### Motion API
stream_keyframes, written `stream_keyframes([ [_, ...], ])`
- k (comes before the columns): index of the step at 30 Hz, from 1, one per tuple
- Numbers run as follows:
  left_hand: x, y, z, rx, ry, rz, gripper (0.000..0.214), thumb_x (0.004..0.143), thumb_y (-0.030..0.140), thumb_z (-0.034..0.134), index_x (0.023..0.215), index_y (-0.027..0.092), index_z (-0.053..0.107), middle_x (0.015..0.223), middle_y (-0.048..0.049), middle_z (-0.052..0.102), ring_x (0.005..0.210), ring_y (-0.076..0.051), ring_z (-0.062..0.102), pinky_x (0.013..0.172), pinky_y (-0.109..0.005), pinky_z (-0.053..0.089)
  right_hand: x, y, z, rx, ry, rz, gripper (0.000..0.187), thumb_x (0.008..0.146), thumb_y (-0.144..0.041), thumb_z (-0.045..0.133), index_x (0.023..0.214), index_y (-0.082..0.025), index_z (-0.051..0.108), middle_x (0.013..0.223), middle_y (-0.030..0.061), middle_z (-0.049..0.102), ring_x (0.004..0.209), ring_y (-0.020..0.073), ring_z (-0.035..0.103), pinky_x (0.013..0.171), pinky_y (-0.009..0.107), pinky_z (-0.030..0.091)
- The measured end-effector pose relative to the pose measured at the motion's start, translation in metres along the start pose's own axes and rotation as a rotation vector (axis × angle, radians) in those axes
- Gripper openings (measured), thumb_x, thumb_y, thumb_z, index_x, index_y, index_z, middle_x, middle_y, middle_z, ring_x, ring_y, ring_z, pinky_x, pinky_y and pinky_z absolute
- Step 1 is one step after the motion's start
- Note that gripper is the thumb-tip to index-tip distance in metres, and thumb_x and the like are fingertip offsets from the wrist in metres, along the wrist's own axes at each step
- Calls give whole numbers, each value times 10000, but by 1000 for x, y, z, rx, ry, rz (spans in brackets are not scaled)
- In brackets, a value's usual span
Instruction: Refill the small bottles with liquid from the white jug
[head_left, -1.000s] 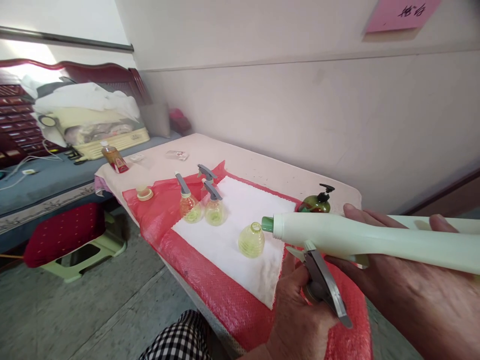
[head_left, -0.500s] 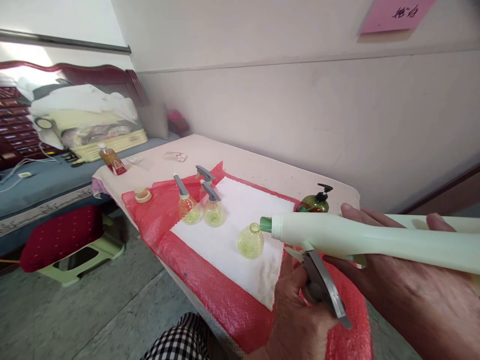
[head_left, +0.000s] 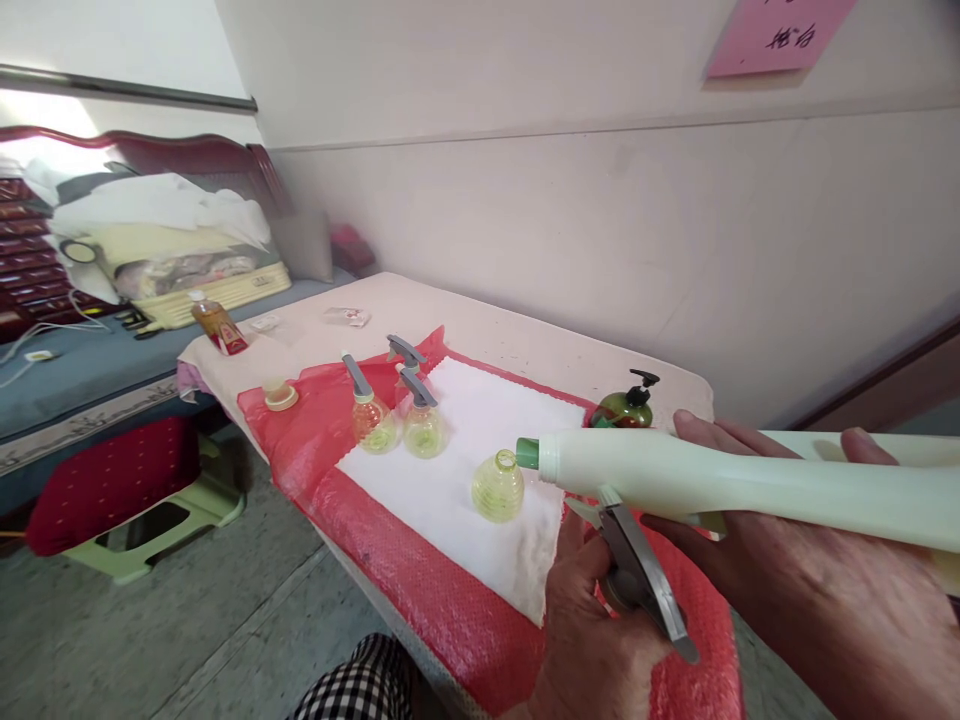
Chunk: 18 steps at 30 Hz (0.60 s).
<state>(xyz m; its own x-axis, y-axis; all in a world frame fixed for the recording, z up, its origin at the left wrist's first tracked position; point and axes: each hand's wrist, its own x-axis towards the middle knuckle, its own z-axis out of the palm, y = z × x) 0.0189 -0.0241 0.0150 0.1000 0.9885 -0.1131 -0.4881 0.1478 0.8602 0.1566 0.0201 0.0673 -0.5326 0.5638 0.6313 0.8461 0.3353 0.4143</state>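
Two hands hold a long pale green bottle [head_left: 720,480] with a green tip and a grey trigger [head_left: 637,580], above a table [head_left: 525,345] with red cloth [head_left: 442,600] beside a white wall, the right hand [head_left: 810,590] wrapped around its body, the left hand [head_left: 592,640] closed on the trigger.
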Motion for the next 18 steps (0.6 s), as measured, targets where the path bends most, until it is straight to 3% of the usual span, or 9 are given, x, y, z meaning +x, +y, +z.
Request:
stream_keyframes([
  [11, 3, -5, -2, 9, -1, 3, 214, 534, 43, 672, 718, 152, 686, 1048, -23, 570, 587, -46, 402, 516, -222, 299, -3, 3, -4, -55, -50, -76, 405, 923, -108, 373, 1179, -214, 668, 1232, 133, 651, 1140, 349, 614, 1074, 680, 293],
  [18, 3, -6, -2, 7, -3, 20, 286, 534, 52, 691, 794, 162, 740, 1067, -39, 576, 674, -89, 469, 546, -223, 341, -3, 1, -3, -40, -55, -68, 400, 926, -114, 382, 1178, -224, 672, 1238, 117, 654, 1130, 334, 628, 1095, 667, 275],
])
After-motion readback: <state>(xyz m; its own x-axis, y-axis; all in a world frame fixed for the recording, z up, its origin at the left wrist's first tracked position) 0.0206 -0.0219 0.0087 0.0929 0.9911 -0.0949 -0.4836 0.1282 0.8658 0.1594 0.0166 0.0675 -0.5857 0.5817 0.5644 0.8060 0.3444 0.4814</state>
